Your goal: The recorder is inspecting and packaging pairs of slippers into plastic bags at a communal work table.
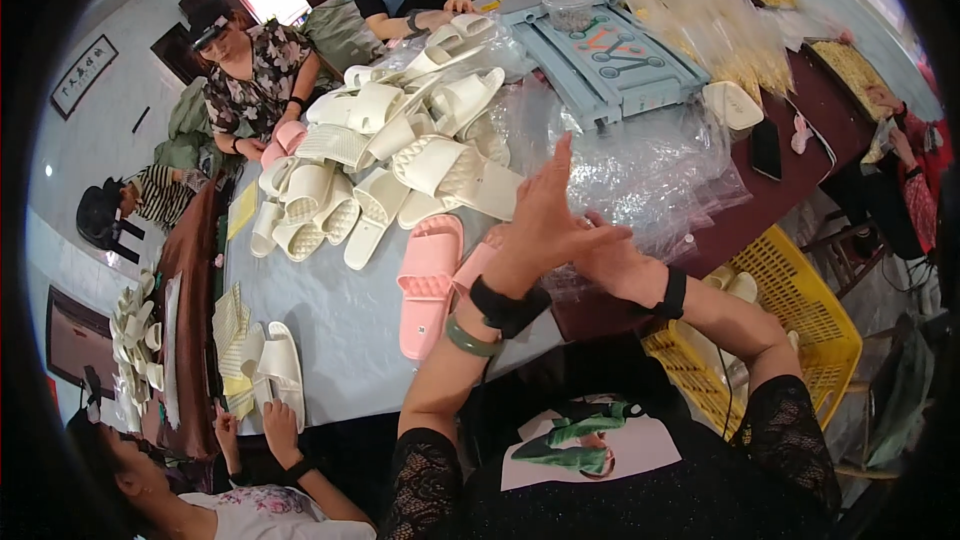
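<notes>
A worker's left hand [545, 225] is open over the counter [335, 335], thumb and finger extended; the right hand [612, 262] is partly hidden behind it, its grip impossible to tell. Pink slippers [430, 285] lie by the left wrist, near piled cream slippers [430, 162] and clear plastic bags [660, 170].

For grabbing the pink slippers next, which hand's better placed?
Left, probably. The left hand is nearer the pink slippers, its wrist partly hiding one. The right hand is farther right, beside the clear plastic bags.
</notes>
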Available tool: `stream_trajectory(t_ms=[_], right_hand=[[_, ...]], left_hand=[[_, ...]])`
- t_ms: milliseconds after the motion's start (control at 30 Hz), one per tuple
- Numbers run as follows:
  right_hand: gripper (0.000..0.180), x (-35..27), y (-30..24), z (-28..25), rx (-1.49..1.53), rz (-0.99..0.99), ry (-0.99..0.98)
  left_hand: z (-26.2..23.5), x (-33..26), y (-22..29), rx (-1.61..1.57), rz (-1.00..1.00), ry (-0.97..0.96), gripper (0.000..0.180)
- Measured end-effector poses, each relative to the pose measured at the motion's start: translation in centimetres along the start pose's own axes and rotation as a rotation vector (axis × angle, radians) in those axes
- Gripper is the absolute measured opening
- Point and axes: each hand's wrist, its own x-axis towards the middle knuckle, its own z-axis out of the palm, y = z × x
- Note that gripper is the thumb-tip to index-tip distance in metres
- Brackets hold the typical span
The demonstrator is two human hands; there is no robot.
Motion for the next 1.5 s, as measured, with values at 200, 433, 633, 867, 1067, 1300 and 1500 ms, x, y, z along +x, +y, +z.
stream_trajectory(t_ms=[200, 433, 633, 867, 1067, 1300, 1500], right_hand=[[0.049, 1.6, 1.0, -5.1, 0.299, 0.068, -0.130], [0.033, 0.6, 4.6, -4.2, 1.092, 0.147, -0.178], [0.016, 0.6, 4.4, -6.2, 1.327, 0.171, -0.165], [0.014, 2.8, 0.3, -12.4, 1.267, -0.162, 0.311], [0.020, 4.1, -4.4, -12.2, 1.381, -0.122, 0.188], [0.041, 7.8, -11.2, -10.2, 1.034, -0.004, 0.132], [0.056, 11.6, -12.9, -5.7, 0.706, 0.419, -0.132]], left_hand=[[3.7, -1.3, -1.1, 0.432, -0.096, -0.079, 0.041], [-1.5, -2.1, -0.4, -0.172, -0.359, 0.213, 0.017], [-8.4, -5.0, 1.4, -0.420, -0.347, 0.401, 0.027], [-16.7, -9.2, 5.0, -0.247, -0.395, 0.734, 0.036], [-22.0, -15.0, 5.2, -0.161, -0.190, 1.183, 0.039], [-16.6, -20.1, -4.0, -0.244, -0.770, 0.782, 0.044], [-12.6, -18.9, -4.8, -0.496, -0.743, 0.603, 0.042]])
